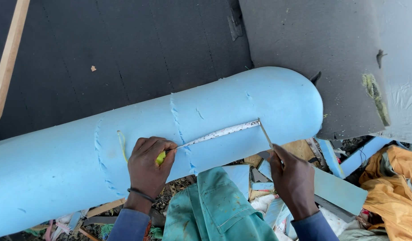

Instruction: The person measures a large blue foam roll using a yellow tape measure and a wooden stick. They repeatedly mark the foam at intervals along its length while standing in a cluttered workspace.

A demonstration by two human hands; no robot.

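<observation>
A long rounded roll of light blue foam [241, 102] lies across the view, with stitch-like tears along it. My left hand [148, 169] is closed around a yellow-green handle [161, 157] of a thin white-speckled blade or strip [219, 133] that lies flat on the foam. My right hand [293, 178] pinches a thin metal rod or needle [265, 133] that meets the far tip of the strip. A thin yellow thread [121, 145] hangs on the foam left of my left hand.
Dark grey fabric [125, 44] covers the surface behind the foam, and a grey padded piece [322, 53] lies at upper right. A wooden slat [7, 62] runs along the left edge. Foam offcuts [339, 189], orange cloth [393, 178] and scraps litter the ground below.
</observation>
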